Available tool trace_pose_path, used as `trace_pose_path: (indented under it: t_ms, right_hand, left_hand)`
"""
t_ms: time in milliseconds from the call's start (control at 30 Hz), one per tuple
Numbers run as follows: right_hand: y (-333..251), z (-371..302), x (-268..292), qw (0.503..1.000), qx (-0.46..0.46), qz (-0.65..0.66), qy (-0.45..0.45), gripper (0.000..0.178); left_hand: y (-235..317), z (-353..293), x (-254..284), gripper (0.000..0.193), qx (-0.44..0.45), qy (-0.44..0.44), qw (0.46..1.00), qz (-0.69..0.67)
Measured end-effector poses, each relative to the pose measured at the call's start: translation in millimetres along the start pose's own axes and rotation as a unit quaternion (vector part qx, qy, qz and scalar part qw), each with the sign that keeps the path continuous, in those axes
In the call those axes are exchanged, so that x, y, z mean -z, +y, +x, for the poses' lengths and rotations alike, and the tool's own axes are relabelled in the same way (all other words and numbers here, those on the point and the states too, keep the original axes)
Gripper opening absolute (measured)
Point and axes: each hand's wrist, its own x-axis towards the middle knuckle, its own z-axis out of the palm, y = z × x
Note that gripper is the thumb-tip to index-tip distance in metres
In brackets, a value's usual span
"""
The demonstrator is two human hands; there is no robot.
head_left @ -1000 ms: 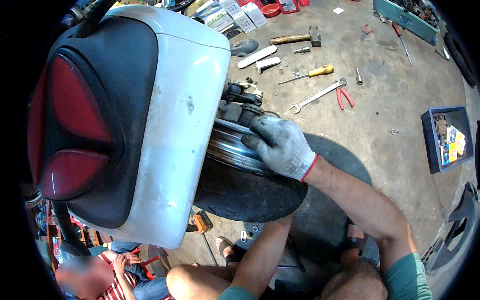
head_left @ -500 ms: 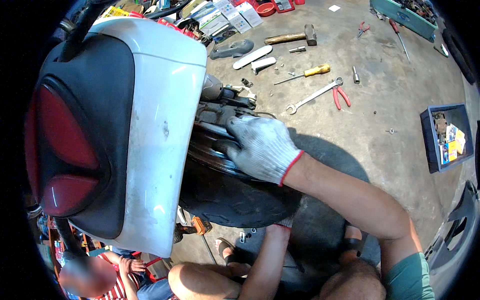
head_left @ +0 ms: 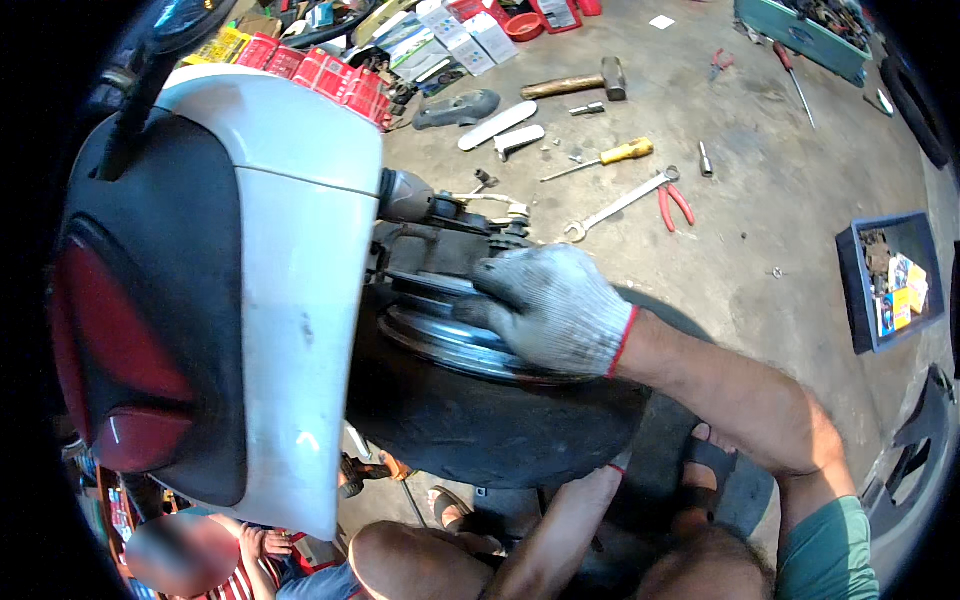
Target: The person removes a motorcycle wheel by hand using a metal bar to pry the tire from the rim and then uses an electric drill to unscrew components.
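Observation:
The rear wheel (head_left: 490, 425) of a scooter lies tilted beside the white rear body panel (head_left: 300, 230), its black tyre toward me. My right hand (head_left: 565, 305), in a grey-white knit glove with a red cuff, curls its fingers over the inner edge of the wheel by the metal rim (head_left: 440, 340). My left hand (head_left: 622, 461) reaches under the tyre's near side; only the cuff edge shows, and its fingers are hidden. Beyond the rim sit the exposed axle and brake parts (head_left: 450, 245).
Across the floor beyond lie a hammer (head_left: 570, 87), a yellow-handled screwdriver (head_left: 625, 151), a combination wrench (head_left: 622, 205) and red-handled pliers (head_left: 675, 206). A dark parts bin (head_left: 850, 285) stands at right. An orange power tool (head_left: 395, 466) lies below the scooter. Another person sits (head_left: 262, 560) at lower left.
The wheel has shifted right and toward me, away from the scooter, with both my hands moving along. More of the axle and brake parts shows. The view has shifted slightly.

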Motion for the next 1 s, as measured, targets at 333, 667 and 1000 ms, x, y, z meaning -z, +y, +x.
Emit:
trace_pose_path:
  t_ms: [333,667,1000]
  right_hand:
    - [45,-10,0,0.993,-0.088,0.029,-0.079,0.037]
    - [75,-5,16,0.982,-0.171,0.037,-0.076,0.052]
    - [77,-10,23,0.991,-0.122,0.002,-0.047,0.038]
  left_hand:
    - [-42,20,3,0.049,0.093,-0.041,0.993,-0.059]
    - [-41,-49,-8,0.042,-0.094,0.114,0.978,0.149]
    - [86,-145,-205,0.023,-0.586,-0.106,0.444,0.67]
